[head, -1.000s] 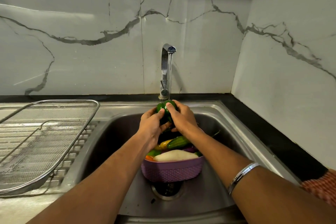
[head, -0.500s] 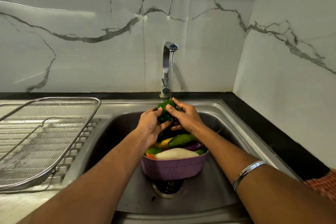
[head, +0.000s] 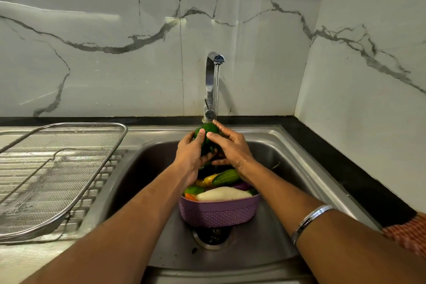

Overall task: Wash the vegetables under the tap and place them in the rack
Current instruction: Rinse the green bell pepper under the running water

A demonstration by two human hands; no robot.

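A dark green pepper [head: 208,130] is held under the running stream from the chrome tap [head: 211,80]. My left hand [head: 191,157] grips it from the left with the thumb on top. My right hand [head: 228,147] grips it from the right, thumb on top too. Below my hands a purple basket [head: 219,213] stands in the steel sink [head: 288,159], over the drain. It holds several vegetables, among them a white one [head: 222,193] and a green one [head: 227,176]. The wire mesh rack [head: 53,168] lies on the drainboard to the left, with nothing in it.
A marble wall rises behind the sink and on the right. A black counter strip [head: 359,182] runs along the sink's right side. A red patterned cloth [head: 408,233] shows at the right edge. The drain [head: 212,236] sits just in front of the basket.
Both hands have kept the pepper under the water and shifted slightly on it, rubbing it. The view has dipped a little.
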